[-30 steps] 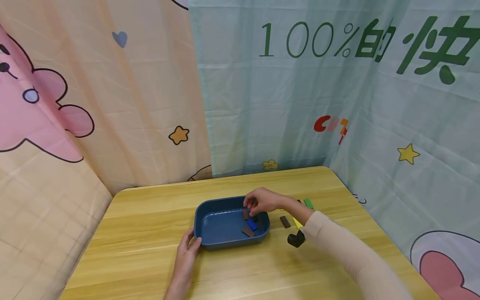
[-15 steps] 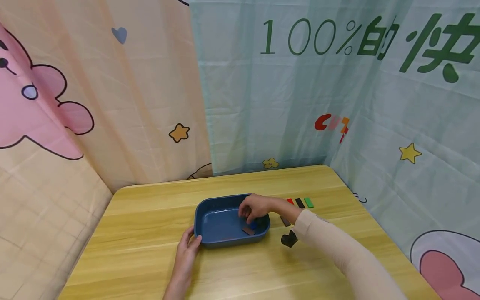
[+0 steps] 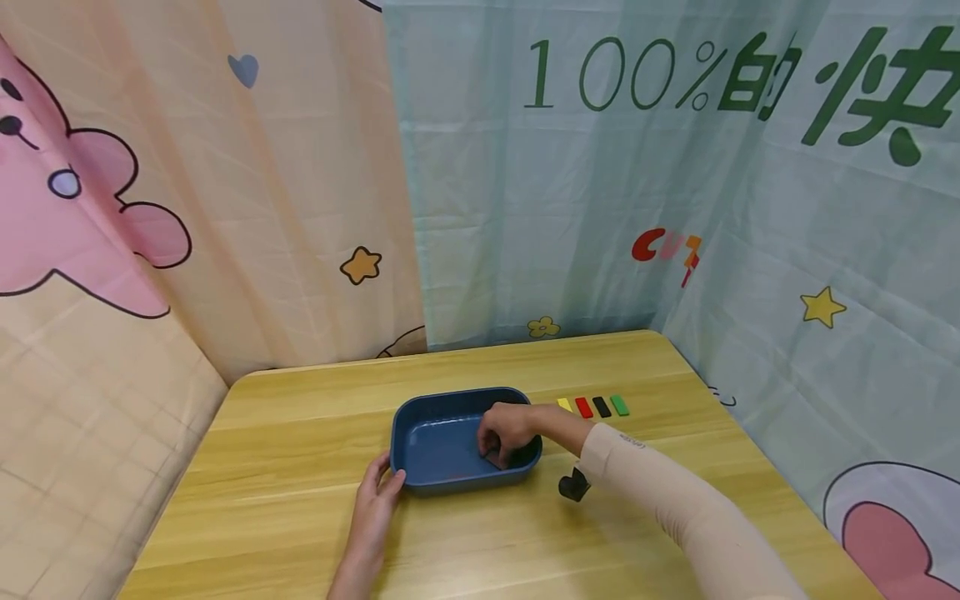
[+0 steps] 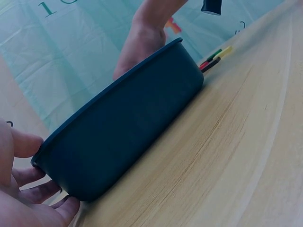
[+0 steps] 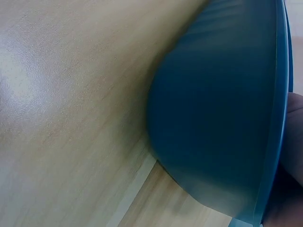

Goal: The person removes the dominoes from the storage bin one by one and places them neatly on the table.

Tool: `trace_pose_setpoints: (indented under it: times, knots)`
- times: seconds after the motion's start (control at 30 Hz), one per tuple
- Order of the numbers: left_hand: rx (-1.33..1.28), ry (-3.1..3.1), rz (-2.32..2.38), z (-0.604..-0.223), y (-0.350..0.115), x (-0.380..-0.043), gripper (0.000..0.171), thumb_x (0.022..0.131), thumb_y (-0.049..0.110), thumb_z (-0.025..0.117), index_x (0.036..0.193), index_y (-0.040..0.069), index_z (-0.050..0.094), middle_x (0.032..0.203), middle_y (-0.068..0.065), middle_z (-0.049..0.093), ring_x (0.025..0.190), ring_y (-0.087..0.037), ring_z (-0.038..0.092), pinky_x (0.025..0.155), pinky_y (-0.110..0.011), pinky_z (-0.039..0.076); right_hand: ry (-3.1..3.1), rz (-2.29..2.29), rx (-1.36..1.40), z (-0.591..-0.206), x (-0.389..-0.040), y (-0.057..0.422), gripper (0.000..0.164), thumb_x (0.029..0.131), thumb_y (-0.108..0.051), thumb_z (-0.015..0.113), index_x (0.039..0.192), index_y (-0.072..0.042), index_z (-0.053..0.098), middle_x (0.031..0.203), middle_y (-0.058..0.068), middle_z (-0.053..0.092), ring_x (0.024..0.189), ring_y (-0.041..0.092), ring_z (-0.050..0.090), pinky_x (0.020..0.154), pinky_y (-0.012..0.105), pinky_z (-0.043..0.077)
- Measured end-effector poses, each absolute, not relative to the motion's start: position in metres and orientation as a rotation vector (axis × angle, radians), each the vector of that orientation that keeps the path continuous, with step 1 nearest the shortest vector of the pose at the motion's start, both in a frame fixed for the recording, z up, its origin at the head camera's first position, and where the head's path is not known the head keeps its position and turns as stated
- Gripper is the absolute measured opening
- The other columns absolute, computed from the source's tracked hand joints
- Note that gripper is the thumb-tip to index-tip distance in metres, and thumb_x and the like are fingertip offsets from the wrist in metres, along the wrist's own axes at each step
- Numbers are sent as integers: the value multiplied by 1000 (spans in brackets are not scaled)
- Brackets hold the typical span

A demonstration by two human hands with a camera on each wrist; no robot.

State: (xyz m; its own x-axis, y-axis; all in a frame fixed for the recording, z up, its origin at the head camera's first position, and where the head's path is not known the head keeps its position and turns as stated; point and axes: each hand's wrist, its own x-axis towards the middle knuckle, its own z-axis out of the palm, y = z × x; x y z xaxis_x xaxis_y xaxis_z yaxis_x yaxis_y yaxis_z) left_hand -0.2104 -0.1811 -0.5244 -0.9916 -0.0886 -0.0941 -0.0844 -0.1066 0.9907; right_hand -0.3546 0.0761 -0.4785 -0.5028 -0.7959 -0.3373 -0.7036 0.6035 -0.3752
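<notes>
A dark blue rectangular tray (image 3: 420, 486) sits on the wooden table. My left hand (image 3: 373, 500) holds its near left corner, thumb at the rim and fingers against the outer wall, as the left wrist view shows. My right hand (image 3: 507, 429) reaches down into the tray's right side, fingers curled around a small flat brown domino-like block (image 3: 494, 457). Its fingers cover much of that part of the tray, and no blue block shows there. In the right wrist view the tray's outer wall (image 5: 213, 104) hides most of the hand.
Beyond the tray's right end, flat blocks in yellow (image 3: 564, 404), red (image 3: 583, 407), black (image 3: 602, 407) and green (image 3: 619, 405) lie in a row. A black wrist camera (image 3: 574, 485) hangs below the right forearm. Printed curtains (image 3: 525, 208) stand behind the table.
My right hand has moved down and slightly left inside the tray, onto the brown block. The blocks at the right show differently as the forearm shifts. My left hand keeps its hold.
</notes>
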Motion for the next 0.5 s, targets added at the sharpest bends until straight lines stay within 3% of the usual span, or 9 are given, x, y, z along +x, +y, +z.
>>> trace_pose_setpoints:
  times: [0.23,0.5]
  knots:
    - [186,-2123,-2318,-524,-182,-212,51,110,9,46,155,-9,30,160,-31,25,142,-45,36,115,-45,38,2342,-315,-1220,-476,-356,78,25,81,-10,90,91,-19,69,83,-13,60,79,4,55,74,19,49]
    - [201,-2109,-2332,-524,-182,-211,51,110,8,46,155,-9,30,160,-30,26,142,-44,37,115,-45,37,2356,-530,-1112,-471,-354,82,20,89,-8,83,86,-18,65,79,-8,57,75,7,53,70,22,46]
